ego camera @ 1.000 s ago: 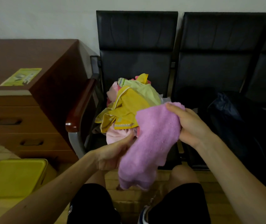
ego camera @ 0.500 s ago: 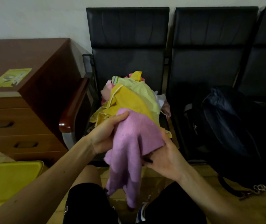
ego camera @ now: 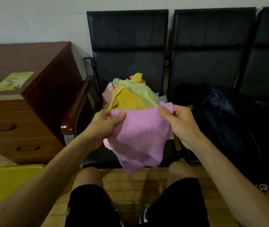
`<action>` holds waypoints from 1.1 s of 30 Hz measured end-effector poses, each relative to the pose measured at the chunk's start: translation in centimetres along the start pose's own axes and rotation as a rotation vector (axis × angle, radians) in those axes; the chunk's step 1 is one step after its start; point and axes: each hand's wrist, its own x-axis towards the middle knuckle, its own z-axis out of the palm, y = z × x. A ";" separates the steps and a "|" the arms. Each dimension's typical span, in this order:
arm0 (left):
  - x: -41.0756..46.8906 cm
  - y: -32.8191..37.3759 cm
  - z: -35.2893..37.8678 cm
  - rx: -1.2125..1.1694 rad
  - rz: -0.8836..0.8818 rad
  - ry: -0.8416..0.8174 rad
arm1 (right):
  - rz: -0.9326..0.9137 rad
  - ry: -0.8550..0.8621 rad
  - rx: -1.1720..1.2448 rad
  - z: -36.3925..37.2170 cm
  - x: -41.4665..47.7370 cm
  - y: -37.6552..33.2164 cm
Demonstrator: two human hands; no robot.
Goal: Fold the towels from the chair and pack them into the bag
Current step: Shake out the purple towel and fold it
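I hold a pink towel (ego camera: 138, 138) up in front of the left black chair (ego camera: 127, 46). My left hand (ego camera: 104, 125) pinches its upper left corner and my right hand (ego camera: 178, 122) pinches its upper right corner, so the towel hangs spread between them above my knees. Behind it a pile of yellow, pale green and pink towels (ego camera: 128, 94) lies on the chair seat. A dark blue bag (ego camera: 225, 115) sits slumped on the neighbouring chair to the right.
A brown wooden drawer cabinet (ego camera: 24, 104) stands at the left, with a green leaflet (ego camera: 12, 81) on top. The chair's wooden armrest (ego camera: 76, 110) juts out beside my left hand. A yellow tray (ego camera: 7, 182) lies on the floor at lower left.
The towel hung bunched from my hands before. Both hands have moved to its top corners and spread it out flat between them.
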 end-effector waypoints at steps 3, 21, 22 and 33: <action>-0.2 0.8 -0.2 0.065 0.049 0.108 | -0.016 -0.009 -0.027 -0.5 0.1 -1.5; -1.4 5.3 -4.6 0.130 0.055 -0.201 | 0.225 -0.225 -0.242 -1.7 2.2 -8.4; -1.4 5.5 -4.7 0.108 -0.007 -0.190 | 0.246 -0.179 -0.238 -1.6 2.2 -8.5; -2.5 9.8 -5.9 0.163 0.055 -0.218 | -0.134 -0.225 -0.411 -1.7 1.3 -10.9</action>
